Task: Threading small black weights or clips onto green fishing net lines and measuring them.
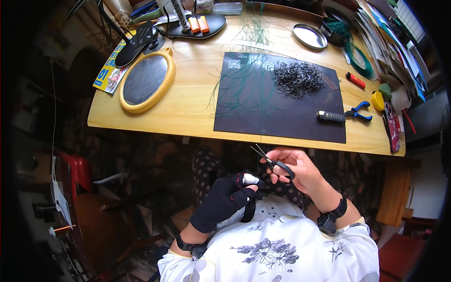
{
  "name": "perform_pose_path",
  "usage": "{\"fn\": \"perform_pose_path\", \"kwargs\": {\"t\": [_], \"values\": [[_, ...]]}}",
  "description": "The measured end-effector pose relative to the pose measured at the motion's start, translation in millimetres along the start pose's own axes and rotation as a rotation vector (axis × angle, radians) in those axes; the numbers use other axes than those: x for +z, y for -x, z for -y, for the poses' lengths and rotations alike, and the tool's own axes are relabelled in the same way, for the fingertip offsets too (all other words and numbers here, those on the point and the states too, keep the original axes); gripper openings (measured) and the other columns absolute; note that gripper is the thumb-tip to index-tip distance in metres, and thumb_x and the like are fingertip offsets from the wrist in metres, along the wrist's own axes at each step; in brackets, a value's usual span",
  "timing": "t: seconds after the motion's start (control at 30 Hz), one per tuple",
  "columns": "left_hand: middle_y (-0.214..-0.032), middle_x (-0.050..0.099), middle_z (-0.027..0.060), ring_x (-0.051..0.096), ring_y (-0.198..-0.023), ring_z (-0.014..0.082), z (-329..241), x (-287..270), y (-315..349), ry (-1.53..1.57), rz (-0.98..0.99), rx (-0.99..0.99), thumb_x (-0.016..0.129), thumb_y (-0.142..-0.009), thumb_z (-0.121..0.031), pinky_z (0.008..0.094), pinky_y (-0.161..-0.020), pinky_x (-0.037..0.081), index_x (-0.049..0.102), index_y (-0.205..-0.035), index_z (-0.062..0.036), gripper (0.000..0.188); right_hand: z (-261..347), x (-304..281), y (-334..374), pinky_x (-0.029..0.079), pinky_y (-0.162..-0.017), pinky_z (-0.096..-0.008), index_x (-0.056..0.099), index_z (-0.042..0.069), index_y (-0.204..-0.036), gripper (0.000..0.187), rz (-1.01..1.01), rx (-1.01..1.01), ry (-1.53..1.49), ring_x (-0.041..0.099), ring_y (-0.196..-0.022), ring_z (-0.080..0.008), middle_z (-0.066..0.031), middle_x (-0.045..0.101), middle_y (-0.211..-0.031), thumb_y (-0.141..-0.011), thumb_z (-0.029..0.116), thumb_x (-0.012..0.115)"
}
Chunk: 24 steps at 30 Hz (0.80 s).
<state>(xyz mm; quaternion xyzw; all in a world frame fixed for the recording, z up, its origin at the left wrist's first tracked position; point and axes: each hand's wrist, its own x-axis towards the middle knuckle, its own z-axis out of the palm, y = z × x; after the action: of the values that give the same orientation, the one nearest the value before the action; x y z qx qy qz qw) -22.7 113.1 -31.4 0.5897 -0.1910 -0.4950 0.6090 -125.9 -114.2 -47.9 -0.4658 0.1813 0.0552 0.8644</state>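
My left hand [229,199], in a black fingerless glove with white wrapping on a finger, is closed in a pinch above my lap. What it pinches is too small or hidden to make out. Small scissors [283,170] with black handles are in my right hand [297,169], their slightly parted blades pointing up and left toward the table's front edge. A thin dark line runs down from that edge between both hands. Beyond them, a dark mat [300,117] carries a heap of small dark metal pieces [299,79], perhaps hooks, and loose green threads [249,96].
On the wooden table [188,108] lie a yellow-rimmed round pad [145,80], blue-handled pliers [361,112], a dark box cutter [330,116], a red lighter [355,80] and a round tin lid [310,36]. Papers [390,42] stack at the right. A red chair [77,171] stands left.
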Motion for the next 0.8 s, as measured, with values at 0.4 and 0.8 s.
{"fn": "perform_pose_path", "kwargs": {"t": [0.4,0.8], "values": [[-0.091,0.071,0.0037,0.065,-0.083,0.0092,6.3,-2.5,-3.0,0.056,0.002,-0.03,0.063,-0.102,-0.01,0.0263,-0.076,0.051,0.071,-0.113,0.0015,0.017,-7.1,-1.4,-6.3,0.058,-0.072,-0.0293,0.066,0.003,-0.123,0.037,-0.025,0.038,-0.187,0.066,-0.086,-0.0149,-0.014,0.068,-0.122,-0.091,0.015,0.078],[-0.084,0.062,-0.003,0.052,-0.079,0.0049,5.3,-3.0,-3.1,-0.009,-0.018,-0.038,0.064,-0.1,-0.01,0.0236,-0.071,0.044,0.071,-0.109,-0.0011,0.014,-6.0,-2.8,-8.8,0.056,-0.069,-0.0293,0.065,0.004,-0.122,0.037,0.005,0.004,-0.144,0.065,-0.082,-0.0148,-0.0136,0.068,-0.118,-0.09,0.017,0.079]]}}
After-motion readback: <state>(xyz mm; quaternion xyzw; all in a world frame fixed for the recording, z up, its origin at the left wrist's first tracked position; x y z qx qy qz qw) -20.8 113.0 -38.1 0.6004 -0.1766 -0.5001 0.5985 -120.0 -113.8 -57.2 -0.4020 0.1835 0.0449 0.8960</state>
